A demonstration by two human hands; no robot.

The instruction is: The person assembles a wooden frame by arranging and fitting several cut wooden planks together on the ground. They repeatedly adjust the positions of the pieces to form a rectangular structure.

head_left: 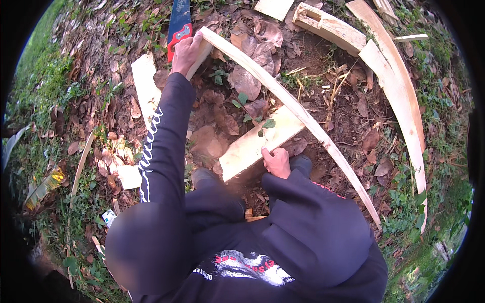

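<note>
The left hand [186,54] curls at saw [180,15] and strip [321,135] (which it grips is unclear); the right hand [277,162] is curled at the board's [252,151] near edge, any hold hidden. The strip crosses the board's right end; cutting looks partly done, the remainder unclear.

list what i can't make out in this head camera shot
All in the head view:
- Saw: far end of the blade, cut off by the top edge.
- Left hand: its palm side, hidden by its own back, so contact with the saw is unclear.
- Right hand: anything inside, hidden by its curl.
- Small white item: too small to identify.
</note>
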